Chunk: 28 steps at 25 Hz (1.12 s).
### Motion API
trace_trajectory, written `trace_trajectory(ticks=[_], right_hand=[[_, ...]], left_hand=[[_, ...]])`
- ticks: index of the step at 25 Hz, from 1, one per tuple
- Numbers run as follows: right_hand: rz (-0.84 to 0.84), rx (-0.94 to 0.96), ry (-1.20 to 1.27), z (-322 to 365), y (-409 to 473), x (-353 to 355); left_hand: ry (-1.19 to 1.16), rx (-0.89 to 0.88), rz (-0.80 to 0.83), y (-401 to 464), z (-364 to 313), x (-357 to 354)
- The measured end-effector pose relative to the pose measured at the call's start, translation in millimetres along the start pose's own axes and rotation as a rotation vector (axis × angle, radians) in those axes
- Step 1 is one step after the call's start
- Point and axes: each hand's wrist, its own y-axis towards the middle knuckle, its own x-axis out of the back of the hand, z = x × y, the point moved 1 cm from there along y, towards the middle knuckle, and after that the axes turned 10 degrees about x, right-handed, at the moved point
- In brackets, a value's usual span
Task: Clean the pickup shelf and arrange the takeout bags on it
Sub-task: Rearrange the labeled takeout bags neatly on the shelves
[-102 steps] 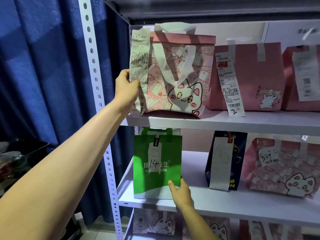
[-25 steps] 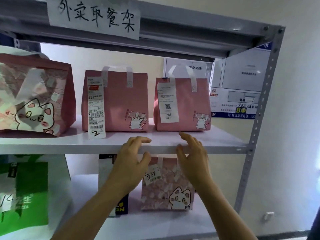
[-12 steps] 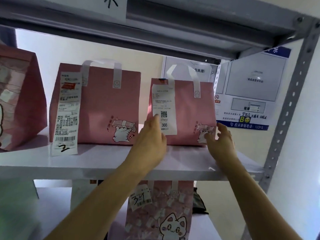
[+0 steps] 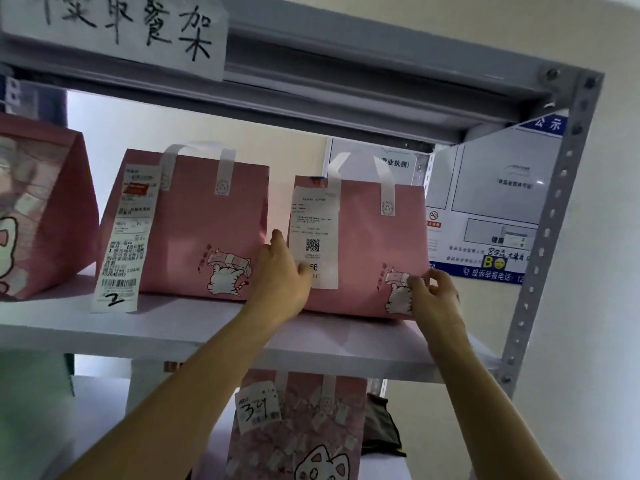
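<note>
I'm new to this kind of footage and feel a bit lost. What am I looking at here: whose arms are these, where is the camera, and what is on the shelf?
No machine is involved: these are a person's two bare arms, filmed by a wide-angle camera worn on their head, looking up at a metal pickup rack. On the white shelf board stand pink takeout bags with white handles. The right-hand pink bag carries a receipt with a QR code; the left hand touches its left edge and the right hand holds its lower right corner, apparently to straighten it. Beside it stands another pink bag whose long receipt is marked "2". At the far left is a patterned cat bag, partly out of view. On the level below, a cat-print bag is tagged "324". A handwritten paper sign hangs above.
</note>
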Motion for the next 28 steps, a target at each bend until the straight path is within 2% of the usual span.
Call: trace_trajectory(ticks=[4,9,15,17,20,23,25,28], right_hand=[[-0.067,0.139,0.004,6,-19,29],[-0.116,0.257,0.194,15,-59,65],[-0.071,0.363,0.423,48,-104,91],[-0.067,0.403,0.463,56,-123,95],[-0.063,0.444,0.476,65,-152,97],[-0.02,0.434,0.439,66,-184,89],[0.038,0.42,0.412,65,-210,77],[0.073,0.358,0.388,58,-247,53]], left_hand=[[-0.051,0.013,-0.097,-29,-8,9],[-0.355,-0.001,-0.123,-94,-22,28],[-0.402,-0.08,-0.179,-155,-50,74],[-0.295,-0.156,-0.287,-172,-62,96],[0.019,-0.324,-0.433,-193,-74,132],[0.252,-0.34,-0.46,-201,-74,159],[0.311,-0.326,-0.439,-205,-68,175],[0.517,-0.445,-0.418,-213,-48,197]])
